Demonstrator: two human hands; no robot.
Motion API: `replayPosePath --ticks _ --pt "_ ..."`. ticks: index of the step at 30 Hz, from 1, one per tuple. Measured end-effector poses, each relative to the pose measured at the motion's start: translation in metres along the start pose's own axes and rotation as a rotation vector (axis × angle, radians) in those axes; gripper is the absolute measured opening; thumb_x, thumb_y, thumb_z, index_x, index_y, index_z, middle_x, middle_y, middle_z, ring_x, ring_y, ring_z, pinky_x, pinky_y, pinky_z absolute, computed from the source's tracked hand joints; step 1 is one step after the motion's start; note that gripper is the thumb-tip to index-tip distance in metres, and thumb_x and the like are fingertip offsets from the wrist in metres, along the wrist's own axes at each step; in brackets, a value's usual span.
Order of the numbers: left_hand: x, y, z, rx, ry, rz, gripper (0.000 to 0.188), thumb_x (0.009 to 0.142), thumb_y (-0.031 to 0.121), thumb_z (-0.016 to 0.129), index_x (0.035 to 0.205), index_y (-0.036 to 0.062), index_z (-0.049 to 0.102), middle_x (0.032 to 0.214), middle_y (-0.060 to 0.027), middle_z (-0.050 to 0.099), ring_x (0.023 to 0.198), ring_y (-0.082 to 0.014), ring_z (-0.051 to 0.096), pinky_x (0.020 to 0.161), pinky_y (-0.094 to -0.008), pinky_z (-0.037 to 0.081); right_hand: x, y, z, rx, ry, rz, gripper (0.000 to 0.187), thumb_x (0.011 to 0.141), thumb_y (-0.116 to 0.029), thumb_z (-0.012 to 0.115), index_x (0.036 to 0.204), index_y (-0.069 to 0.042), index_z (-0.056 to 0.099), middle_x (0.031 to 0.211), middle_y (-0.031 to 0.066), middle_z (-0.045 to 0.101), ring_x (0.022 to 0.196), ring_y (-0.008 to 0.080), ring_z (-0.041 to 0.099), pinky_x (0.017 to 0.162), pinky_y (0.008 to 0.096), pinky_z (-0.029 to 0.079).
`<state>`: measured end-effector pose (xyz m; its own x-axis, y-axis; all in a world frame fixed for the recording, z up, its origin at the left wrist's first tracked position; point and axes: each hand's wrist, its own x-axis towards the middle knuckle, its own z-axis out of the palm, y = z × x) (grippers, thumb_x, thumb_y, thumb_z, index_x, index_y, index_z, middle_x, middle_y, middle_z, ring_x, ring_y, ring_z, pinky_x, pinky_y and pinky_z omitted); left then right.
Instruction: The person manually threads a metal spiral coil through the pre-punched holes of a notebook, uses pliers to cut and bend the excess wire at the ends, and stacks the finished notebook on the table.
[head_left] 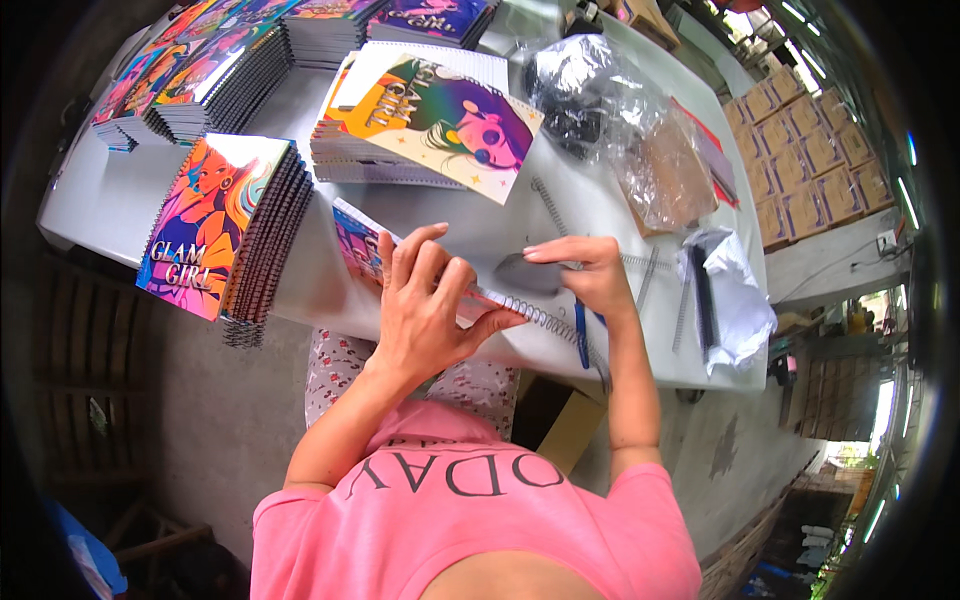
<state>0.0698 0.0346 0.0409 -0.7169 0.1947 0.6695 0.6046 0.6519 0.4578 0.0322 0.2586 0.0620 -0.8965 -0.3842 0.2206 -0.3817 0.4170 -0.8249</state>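
Observation:
My left hand (425,300) grips a spiral notebook (358,238) with a colourful cover, tilted on edge near the table's front. Its thumb presses by the spine, where a wire coil (540,318) runs out past the notebook's end toward the right. My right hand (592,275) is closed just above the coil, index finger and thumb pointing left. Blue handles of a hand tool (582,335) stick out below its palm; the tool's working end is hidden. Loose wire coils (548,205) lie on the table beyond my right hand.
Notebook stacks stand at the left (225,225), in the middle (430,125) and at the far left. Crumpled clear plastic (600,95) lies at the back right, white crumpled paper (735,300) at the right edge. Cartons (805,150) are piled beyond the table (460,215).

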Motion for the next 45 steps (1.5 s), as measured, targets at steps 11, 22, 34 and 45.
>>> replayPosePath --ticks 11,22,34,45 --pt "-0.008 -0.011 0.005 -0.139 0.057 -0.043 0.085 0.048 0.052 0.083 0.114 0.0120 0.048 0.097 -0.0067 0.053 0.118 -0.0273 0.043 0.107 -0.0583 0.008 0.005 -0.019 0.027 0.190 -0.076 -0.137 0.026 0.064 0.010 0.061 0.087 0.000 0.071 0.087 0.0165 0.069 0.083 0.0240 0.068 0.077 0.0315 0.053" --pt "0.006 -0.045 -0.020 0.006 0.119 -0.053 0.059 0.045 0.055 0.077 0.073 0.0094 0.054 0.101 -0.0099 0.045 0.108 -0.0323 0.041 0.087 -0.0493 0.032 0.019 -0.017 0.045 0.942 -0.017 -0.395 0.024 0.068 0.010 0.064 0.089 0.000 0.070 0.093 0.0175 0.068 0.086 0.0246 0.067 0.080 0.0333 0.053" --pt "0.007 -0.059 -0.022 -0.217 0.165 -0.182 0.065 0.041 0.047 0.086 0.077 0.0055 0.051 0.117 -0.0193 0.038 0.112 -0.0388 0.039 0.091 -0.0467 0.039 0.038 -0.025 0.046 0.504 0.036 -0.194 0.020 0.076 0.007 0.057 0.085 -0.003 0.072 0.087 0.0138 0.069 0.081 0.0213 0.065 0.074 0.0313 0.053" --pt "0.005 -0.079 -0.018 -0.472 0.154 -0.247 0.060 0.040 0.034 0.091 0.082 0.0087 0.056 0.111 -0.0109 0.036 0.087 -0.0233 0.041 0.076 -0.0348 0.042 0.064 -0.029 0.059 0.089 0.013 -0.055 0.025 0.067 0.006 0.063 0.089 -0.001 0.071 0.090 0.0143 0.070 0.077 0.0169 0.067 0.072 0.0251 0.052"
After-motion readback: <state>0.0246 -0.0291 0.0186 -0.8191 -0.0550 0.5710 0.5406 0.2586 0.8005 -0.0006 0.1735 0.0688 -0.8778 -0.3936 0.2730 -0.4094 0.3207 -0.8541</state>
